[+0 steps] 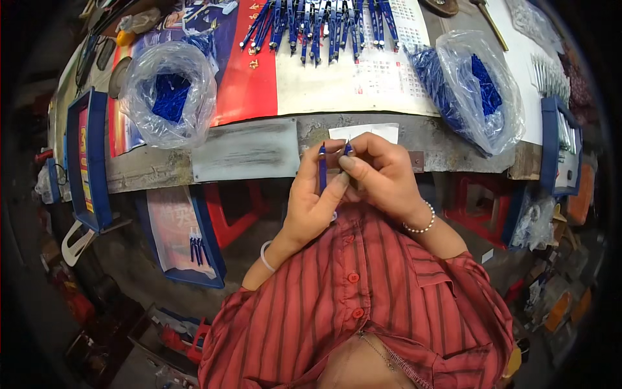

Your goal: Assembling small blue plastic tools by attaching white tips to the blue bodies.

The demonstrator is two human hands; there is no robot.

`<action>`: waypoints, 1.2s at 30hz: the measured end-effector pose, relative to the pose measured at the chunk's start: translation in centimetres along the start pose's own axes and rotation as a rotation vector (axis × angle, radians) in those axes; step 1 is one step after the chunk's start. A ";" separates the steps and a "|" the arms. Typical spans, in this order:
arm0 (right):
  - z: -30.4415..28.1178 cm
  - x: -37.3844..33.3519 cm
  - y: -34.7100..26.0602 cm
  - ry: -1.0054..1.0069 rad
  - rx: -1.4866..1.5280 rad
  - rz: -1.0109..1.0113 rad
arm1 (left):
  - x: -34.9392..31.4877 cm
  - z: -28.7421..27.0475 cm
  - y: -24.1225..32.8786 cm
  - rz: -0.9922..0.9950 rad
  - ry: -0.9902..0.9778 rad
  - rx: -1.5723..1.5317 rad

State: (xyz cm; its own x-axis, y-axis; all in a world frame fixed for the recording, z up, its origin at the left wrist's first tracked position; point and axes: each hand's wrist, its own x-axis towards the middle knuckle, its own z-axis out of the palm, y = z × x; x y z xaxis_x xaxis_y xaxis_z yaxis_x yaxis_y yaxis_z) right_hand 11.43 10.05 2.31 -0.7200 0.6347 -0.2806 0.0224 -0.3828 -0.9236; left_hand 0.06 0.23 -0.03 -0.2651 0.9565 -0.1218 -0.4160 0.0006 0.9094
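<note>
Both hands meet just in front of the desk's (259,152) worn grey edge, over the lap of a person in a red shirt with dark stripes and red buttons. The left hand (311,204) is curled around a slim blue plastic compass leg (322,170), held upright with its tip pointing up, thumb pressed along its side. The right hand (382,172) is closed with its fingertips pinching a second, smaller blue piece (348,148), whose pointed top shows just beside the first; how the two pieces join is hidden by the fingers. A white bangle circles the left wrist and a string of pale round beads the right. Just behind the hands a small white paper slip (372,131) lies on the desk. Farther back, a row of finished blue compasses (317,26) lies fanned across a glossy red and white calendar sheet (350,78). To the left a crinkled clear plastic bag (165,97) holds a heap of small blue parts; to the right a larger clear bag (476,91) bulges with the same. A shallow blue cardboard tray (87,159) sits at the desk's left edge, and another blue tray (184,236) below the desk holds a few blue compasses.
</note>
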 end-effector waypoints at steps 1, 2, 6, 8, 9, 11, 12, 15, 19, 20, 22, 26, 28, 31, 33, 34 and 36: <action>-0.1 0.3 0.2 0.001 0.001 -0.002 | 0.0 0.0 0.0 0.000 -0.002 0.002; -0.4 0.9 0.7 0.077 -0.353 -0.356 | -0.1 -0.1 0.0 0.017 -0.017 0.081; -0.8 1.2 0.6 0.201 -0.892 -0.750 | -0.3 0.6 -0.7 0.087 0.045 0.260; -0.9 0.7 0.8 0.249 -0.949 -0.635 | -0.4 0.9 -1.0 0.056 0.114 0.374; -1.1 0.6 0.5 0.257 -0.951 -0.645 | -0.5 1.1 -1.0 0.066 0.107 0.376; -1.9 0.1 -0.2 0.122 -0.519 -0.229 | -0.1 1.6 -1.1 0.115 0.116 0.603; -1.9 -0.2 -0.3 0.118 -0.631 -0.193 | -0.2 1.5 -0.7 0.079 0.121 0.651; -1.1 0.0 0.4 0.180 -0.716 -0.660 | 0.6 1.0 -1.6 0.179 0.157 0.783; -0.3 0.3 1.7 0.312 -0.876 -0.786 | 0.4 0.1 -3.2 0.210 0.123 0.696; 0.0 -0.8 1.5 0.328 -0.861 -0.694 | -0.3 0.9 -2.5 0.236 0.082 0.723; 0.3 -0.7 1.7 0.364 -0.766 -0.596 | 0.2 1.6 -1.9 0.286 0.029 0.737; -1.8 -1.5 0.1 0.417 -0.963 -0.512 | 1.9 1.4 -0.7 0.170 -0.053 0.860; -2.6 -2.0 -1.5 0.436 -1.039 -0.709 | 2.7 1.7 0.8 0.051 -0.148 0.919; -2.2 -2.6 -2.1 0.384 -1.205 -0.974 | 3.2 0.5 2.3 0.001 -0.282 0.894; -2.6 -3.1 -2.2 0.119 -1.374 -0.905 | 3.8 1.4 4.2 0.021 -0.388 0.989; -3.0 -2.6 -2.3 0.067 -1.308 -0.889 | 4.2 1.1 4.9 -0.001 -0.456 1.035; -4.3 -1.8 -3.1 -0.026 -1.347 -0.791 | 4.9 0.4 6.8 0.101 -0.415 1.074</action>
State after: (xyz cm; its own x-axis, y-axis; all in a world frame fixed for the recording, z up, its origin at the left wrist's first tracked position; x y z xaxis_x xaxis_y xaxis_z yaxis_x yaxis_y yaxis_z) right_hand 15.66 12.94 4.57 -0.8596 0.3600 0.3627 0.2178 0.9001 -0.3773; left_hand -3.68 5.05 5.70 0.1339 0.9885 -0.0706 0.5975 -0.0237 0.8015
